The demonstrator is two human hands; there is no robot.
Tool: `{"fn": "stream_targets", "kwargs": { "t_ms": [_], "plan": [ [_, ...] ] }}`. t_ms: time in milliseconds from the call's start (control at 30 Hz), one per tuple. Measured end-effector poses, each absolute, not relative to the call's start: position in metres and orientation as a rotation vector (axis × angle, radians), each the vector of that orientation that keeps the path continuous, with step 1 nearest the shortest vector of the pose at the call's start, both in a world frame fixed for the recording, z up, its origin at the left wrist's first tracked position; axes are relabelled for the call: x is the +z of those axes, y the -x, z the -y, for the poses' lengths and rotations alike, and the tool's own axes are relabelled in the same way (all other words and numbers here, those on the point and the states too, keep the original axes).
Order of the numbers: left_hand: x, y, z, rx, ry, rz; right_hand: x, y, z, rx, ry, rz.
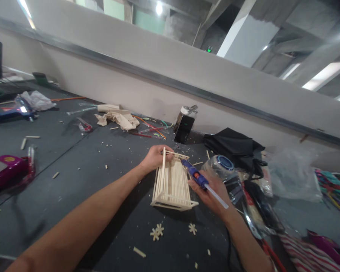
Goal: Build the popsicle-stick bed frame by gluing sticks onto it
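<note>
A small frame of pale wooden sticks (175, 183) rests on the dark table, its long side pointing away from me. My left hand (155, 156) grips its far left corner, fingers closed round the sticks. In my right hand (212, 190) is a blue glue gun (197, 175), its tip near the frame's far right part and a clear glue stick (217, 197) coming out of its rear. Star-shaped wooden pieces (156, 232) lie in front of the frame, with another star (192, 228) to their right.
Behind the frame a phone (184, 128) leans on a stand. A clear jar with a blue lid (225, 162), a black bag (232, 145) and plastic bags (294, 173) lie right. Crumpled cloth (119, 118) is at the back, a magenta tool (8, 170) at left. Wood scraps are scattered around.
</note>
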State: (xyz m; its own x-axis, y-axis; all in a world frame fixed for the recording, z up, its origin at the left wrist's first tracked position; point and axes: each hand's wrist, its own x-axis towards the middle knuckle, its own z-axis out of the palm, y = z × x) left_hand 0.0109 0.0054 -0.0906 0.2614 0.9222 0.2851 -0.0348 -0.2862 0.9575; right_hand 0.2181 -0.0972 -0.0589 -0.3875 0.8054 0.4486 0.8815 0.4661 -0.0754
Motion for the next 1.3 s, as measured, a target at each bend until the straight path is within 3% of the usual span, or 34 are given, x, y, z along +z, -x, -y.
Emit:
{"fn": "stream_targets", "kwargs": {
  "t_ms": [333,833,1167,1300],
  "plan": [
    [-0.091,-0.010,-0.006,1.198,-1.549,-0.860,-0.055,-0.235,0.130,-0.141,1.611,2.125],
    [-0.097,-0.011,-0.008,1.187,-1.514,-0.848,-0.082,-0.277,0.150,0.365,1.731,2.297],
    [-0.099,-0.010,-0.009,1.191,-1.521,-0.830,-0.062,-0.284,0.146,0.557,1.545,2.537],
    [-0.097,-0.010,-0.008,1.177,-1.506,-0.846,-0.042,-0.278,0.128,0.446,1.582,2.348]
  ]
}}
